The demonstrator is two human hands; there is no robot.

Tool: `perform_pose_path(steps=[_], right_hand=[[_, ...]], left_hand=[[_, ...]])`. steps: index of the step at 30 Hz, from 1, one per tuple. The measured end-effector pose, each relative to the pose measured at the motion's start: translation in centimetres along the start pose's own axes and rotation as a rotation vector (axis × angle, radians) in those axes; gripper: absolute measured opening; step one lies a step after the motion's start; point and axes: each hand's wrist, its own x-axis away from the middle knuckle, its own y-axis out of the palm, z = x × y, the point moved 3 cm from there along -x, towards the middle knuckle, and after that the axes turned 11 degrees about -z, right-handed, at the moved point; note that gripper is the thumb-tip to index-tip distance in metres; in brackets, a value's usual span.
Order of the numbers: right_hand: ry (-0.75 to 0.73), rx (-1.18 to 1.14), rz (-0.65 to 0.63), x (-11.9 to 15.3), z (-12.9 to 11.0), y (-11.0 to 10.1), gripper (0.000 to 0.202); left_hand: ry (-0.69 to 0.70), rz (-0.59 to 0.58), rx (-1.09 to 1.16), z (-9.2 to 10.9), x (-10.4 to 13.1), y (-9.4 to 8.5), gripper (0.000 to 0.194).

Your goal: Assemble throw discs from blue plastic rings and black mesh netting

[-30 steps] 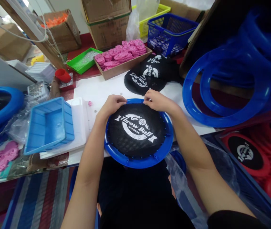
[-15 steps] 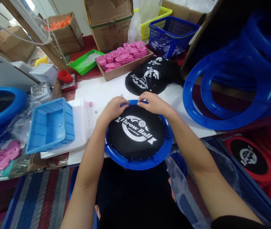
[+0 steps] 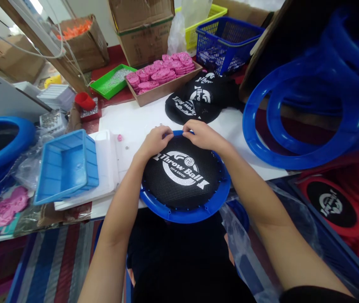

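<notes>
A blue plastic ring (image 3: 179, 216) lies in front of me at the table's edge. Over it is a round black mesh sheet (image 3: 154, 185) printed "Throw Ball", with its near and side edges caught on small pegs along the ring. At the far rim, my left hand (image 3: 156, 141) has its fingers closed on the mesh edge. Just to its right, my right hand (image 3: 201, 134) pinches the same edge. The exact grip is partly hidden beneath the fingers. Beyond my hands lies a pile of similar black mesh sheets (image 3: 195, 101).
Blue rings (image 3: 252, 139) spill from a box at right; finished red discs (image 3: 356, 210) fill a crate below. A light blue bin (image 3: 67, 168) stands left. Behind are a box of pink pieces (image 3: 162, 78), a green tray (image 3: 111, 84) and a blue basket (image 3: 226, 42).
Both hands have shifted slightly along the far rim, and their fingers are more tightly curled over the mesh edge. The ring remains in nearly the same place.
</notes>
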Motion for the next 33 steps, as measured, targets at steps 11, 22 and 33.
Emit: perform_pose_path(steps=[11,22,33], right_hand=[[0.076,0.076,0.04,-0.9,0.7,0.8,0.015],[0.171,0.034,0.061,-0.7,1.4,0.6,0.011],[0.156,-0.011,0.565,0.8,1.4,-2.7,0.015]], left_hand=[[-0.2,-0.12,-0.095,0.2,-2.0,0.4,0.015],[-0.264,0.016,-0.035,0.3,-1.7,1.0,0.012],[0.102,0.138,0.005,0.8,2.6,-2.0,0.023]])
